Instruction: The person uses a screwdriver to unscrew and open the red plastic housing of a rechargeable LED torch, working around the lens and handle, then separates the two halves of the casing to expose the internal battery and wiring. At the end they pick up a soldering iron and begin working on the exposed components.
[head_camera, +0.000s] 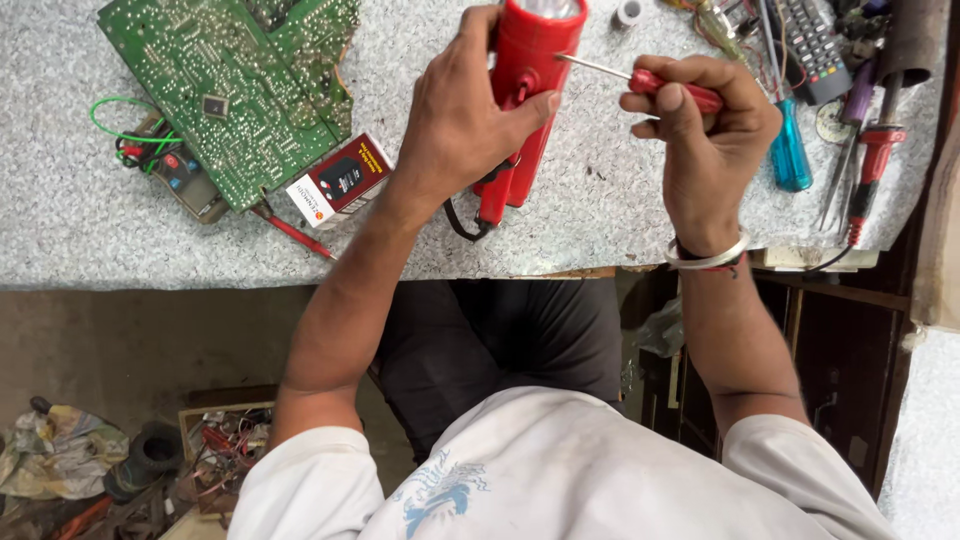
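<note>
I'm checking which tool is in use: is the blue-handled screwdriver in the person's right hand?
No, the right hand grips a red-handled screwdriver, while the blue-handled screwdriver lies on the table.

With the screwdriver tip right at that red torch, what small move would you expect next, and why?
Probably easing the tip forward into the casing. The left hand grips the red torch on the speckled table, while the right hand holds the red-handled screwdriver, its metal tip at the torch's side. Whether it has seated cannot be told.
</note>
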